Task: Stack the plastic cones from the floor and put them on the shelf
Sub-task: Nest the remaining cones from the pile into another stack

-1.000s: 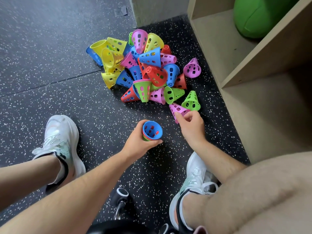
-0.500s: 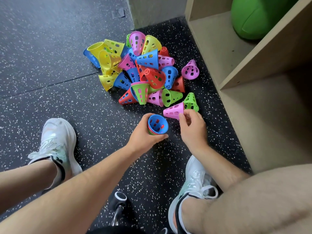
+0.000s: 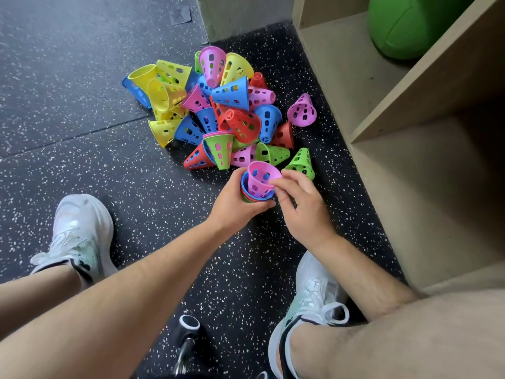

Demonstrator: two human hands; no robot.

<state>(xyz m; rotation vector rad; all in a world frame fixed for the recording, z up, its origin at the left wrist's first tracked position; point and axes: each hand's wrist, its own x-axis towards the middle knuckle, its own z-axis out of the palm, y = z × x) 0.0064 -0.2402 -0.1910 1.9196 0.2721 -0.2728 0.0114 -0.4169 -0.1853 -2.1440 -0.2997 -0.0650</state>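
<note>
Pink cone (image 3: 261, 179), on the floor (image 3: 82, 160) a second ago, now sits half-nested in the stack (image 3: 246, 194) the left hand (image 3: 235, 206) grips at frame centre; right hand (image 3: 306, 214) pinches its rim. A big pile (image 3: 240, 124) remains.

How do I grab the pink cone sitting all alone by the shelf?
Pinch the lone pink cone round its narrow top, coming from above. It seems to stand on its wide rim, apart from the pile, so the top is free all round.
</note>
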